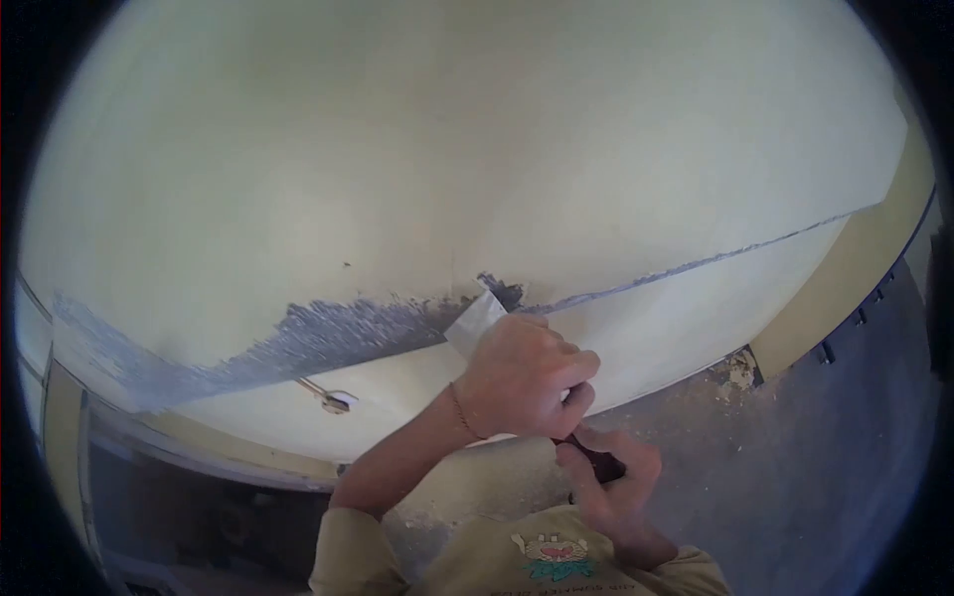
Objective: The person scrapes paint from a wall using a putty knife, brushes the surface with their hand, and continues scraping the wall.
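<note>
My left hand (532, 377), with a thin cord bracelet at the wrist, is closed in a fist. A wide, pale flat blade (475, 325), like a scraper's, sticks out from it against the wall's bared grey strip (368, 333). Just below and to the right, my right hand (621, 475) wraps around a dark reddish handle (599, 462) close to my chest. The handle's upper end runs up to my left fist. Whether blade and handle are one tool is hidden by my left hand. A small dark gouged patch (505, 291) shows above the blade.
A large pale wall panel (596, 149) fills the upper view. Below its grey strip, a brush-like tool with a wooden handle (336, 400) lies against the pale surface. Flakes dot the grey floor (715, 467). A dark recess (199, 497) is at lower left.
</note>
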`<state>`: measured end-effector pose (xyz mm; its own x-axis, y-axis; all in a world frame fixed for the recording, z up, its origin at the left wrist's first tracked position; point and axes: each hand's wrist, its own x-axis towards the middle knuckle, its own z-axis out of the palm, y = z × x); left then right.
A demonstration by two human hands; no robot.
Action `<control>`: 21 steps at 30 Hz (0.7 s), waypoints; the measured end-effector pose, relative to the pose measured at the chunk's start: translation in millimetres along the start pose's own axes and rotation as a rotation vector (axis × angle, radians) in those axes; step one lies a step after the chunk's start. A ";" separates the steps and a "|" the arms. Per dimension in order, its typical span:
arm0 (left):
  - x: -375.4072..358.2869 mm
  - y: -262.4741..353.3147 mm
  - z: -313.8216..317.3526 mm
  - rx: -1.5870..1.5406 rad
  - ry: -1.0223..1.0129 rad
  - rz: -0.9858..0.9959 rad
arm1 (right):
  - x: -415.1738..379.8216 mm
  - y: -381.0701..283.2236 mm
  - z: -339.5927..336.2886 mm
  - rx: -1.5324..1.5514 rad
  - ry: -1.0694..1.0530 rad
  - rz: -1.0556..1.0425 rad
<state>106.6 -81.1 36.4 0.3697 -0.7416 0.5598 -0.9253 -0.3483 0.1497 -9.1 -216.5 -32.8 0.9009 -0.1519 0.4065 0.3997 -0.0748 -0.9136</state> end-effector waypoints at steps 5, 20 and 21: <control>6.3 -3.9 12.8 0.033 0.100 0.005 | 2.0 13.9 -7.5 0.098 0.084 0.030; 3.7 2.9 14.6 0.019 0.170 0.006 | 5.9 7.2 -9.2 0.069 0.056 -0.036; 6.2 5.1 18.4 0.073 0.100 -0.014 | 6.2 7.2 -5.9 0.073 0.053 -0.044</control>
<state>105.7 -98.0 25.6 0.3686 -0.6770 0.6370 -0.9104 -0.4015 0.1000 -1.7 -223.7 -36.8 0.8727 -0.2022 0.4444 0.4517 -0.0110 -0.8921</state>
